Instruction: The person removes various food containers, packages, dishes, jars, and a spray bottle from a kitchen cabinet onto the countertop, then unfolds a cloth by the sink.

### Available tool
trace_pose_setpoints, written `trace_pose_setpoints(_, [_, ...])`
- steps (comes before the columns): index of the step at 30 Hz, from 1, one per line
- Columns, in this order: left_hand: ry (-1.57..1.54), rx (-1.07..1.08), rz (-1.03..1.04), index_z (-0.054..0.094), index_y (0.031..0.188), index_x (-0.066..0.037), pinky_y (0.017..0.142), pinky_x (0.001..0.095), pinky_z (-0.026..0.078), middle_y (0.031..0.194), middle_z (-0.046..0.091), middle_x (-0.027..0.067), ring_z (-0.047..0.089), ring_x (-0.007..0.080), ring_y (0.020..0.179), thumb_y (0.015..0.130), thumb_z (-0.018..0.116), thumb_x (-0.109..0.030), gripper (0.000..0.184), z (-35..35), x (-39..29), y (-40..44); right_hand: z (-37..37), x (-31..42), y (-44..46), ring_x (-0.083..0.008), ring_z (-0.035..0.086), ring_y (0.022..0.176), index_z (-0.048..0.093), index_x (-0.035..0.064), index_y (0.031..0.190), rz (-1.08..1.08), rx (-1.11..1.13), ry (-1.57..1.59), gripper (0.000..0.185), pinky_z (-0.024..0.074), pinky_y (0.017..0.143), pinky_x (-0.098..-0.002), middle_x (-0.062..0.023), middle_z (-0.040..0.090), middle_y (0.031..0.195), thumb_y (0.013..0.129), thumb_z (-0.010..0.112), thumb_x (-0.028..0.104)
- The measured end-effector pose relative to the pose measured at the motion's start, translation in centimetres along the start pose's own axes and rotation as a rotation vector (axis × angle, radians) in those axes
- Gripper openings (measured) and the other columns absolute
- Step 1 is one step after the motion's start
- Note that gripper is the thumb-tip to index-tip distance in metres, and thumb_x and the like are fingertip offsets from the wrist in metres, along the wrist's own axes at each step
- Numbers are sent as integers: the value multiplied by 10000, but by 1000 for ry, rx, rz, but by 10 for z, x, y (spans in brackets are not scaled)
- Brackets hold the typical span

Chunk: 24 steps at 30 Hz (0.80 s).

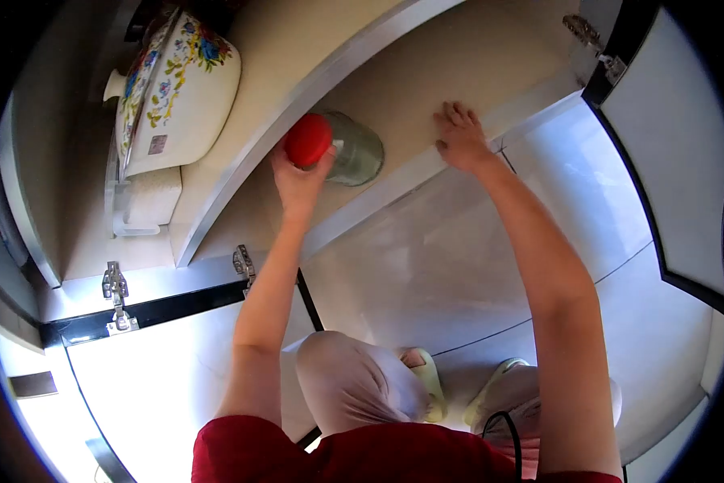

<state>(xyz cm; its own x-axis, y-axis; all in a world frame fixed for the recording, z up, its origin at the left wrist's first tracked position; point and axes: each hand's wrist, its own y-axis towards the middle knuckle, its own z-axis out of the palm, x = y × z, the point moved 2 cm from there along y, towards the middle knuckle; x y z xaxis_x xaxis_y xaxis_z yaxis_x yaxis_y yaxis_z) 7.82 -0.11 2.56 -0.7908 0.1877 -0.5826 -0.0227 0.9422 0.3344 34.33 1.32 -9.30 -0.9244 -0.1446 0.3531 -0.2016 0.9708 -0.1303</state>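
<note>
Inside the low cabinet, a glass jar [354, 150] with a red lid [308, 140] stands on the bottom board. My left hand [299, 179] is wrapped round the jar's top just below the lid, with the thumb on the near side. To the right of the jar, my right hand [461, 138] rests on the cabinet's bottom board [410, 105] near its front edge, fingers spread and holding nothing.
A white pot with floral print [189, 97] sits in the upper left compartment, beside a pale box [154, 197]. A curved divider edge [257, 137] runs left of the jar. Cabinet doors stand open at left [177, 362] and right [668, 145].
</note>
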Motion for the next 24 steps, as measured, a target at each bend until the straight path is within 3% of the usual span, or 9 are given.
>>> trace_pose_setpoints(1, [-25,-16,-12,396,1257,42,924,361,417,1201,499,177,513,280,1094,631,803,-353,845,3,-3,-6,0,3,2,-285,195,1348,291,75,1377,-1,-6,-14,578,164,1101,-414,-139,243,1445,866,502,242])
trace_pose_setpoints(3, [-199,23,-45,360,1293,54,977,372,371,1289,429,197,433,304,1192,674,782,-335,845,4,-9,-15,4,13,6,-325,204,1339,295,65,1373,-55,-48,619,627,247,1070,-426,-156,239,1443,828,571,204])
trace_pose_setpoints(4, [-212,12,-46,360,1293,54,977,372,371,1289,429,197,433,304,1192,674,782,-335,845,0,-9,-21,-3,22,1,-325,204,1339,295,65,1373,-60,-49,603,627,247,1070,-426,-156,239,1443,828,571,204])
trace_pose_setpoints(6, [-369,-55,-292,266,1376,-16,1019,446,318,1400,298,190,300,289,1302,761,661,-492,872,-11,5,-31,-7,54,-19,-350,209,1332,238,50,1390,-137,7,1218,747,293,1049,-423,-192,235,1433,780,644,196])
trace_pose_setpoints(7, [-378,-61,-292,266,1376,-16,1019,446,318,1400,298,190,300,289,1302,761,661,-492,872,-18,16,-30,-7,64,-23,-350,209,1332,238,50,1390,-141,7,1208,747,293,1049,-423,-192,235,1433,780,644,196])
trace_pose_setpoints(9, [-868,177,-874,178,1428,-122,1022,548,265,1474,163,143,186,290,1354,807,473,-644,863,-19,47,-34,-8,82,-25,-350,218,1331,145,42,1410,-273,-115,914,932,275,1063,-406,-217,233,1422,703,729,208])
trace_pose_setpoints(12, [-1029,489,-989,193,1425,-186,1002,616,240,1488,134,101,167,310,1355,838,338,-670,775,14,65,-33,4,98,-11,-347,227,1329,69,33,1415,-323,-179,758,1081,267,1072,-388,-229,218,1421,635,792,228])
trace_pose_setpoints(19, [-1379,547,-1041,257,1388,-138,1016,596,255,1436,266,113,257,348,1315,919,262,-533,614,32,61,-35,-2,115,-12,-343,241,1322,82,41,1415,-315,-175,961,1114,261,1077,-378,-209,213,1430,599,817,227])
trace_pose_setpoints(24, [-1370,440,-902,331,1356,-129,994,574,311,1402,322,108,322,336,1278,869,402,-535,637,21,38,-50,-25,112,-43,-350,264,1303,122,62,1408,-331,-232,948,1063,277,1070,-394,-205,244,1414,610,811,199])
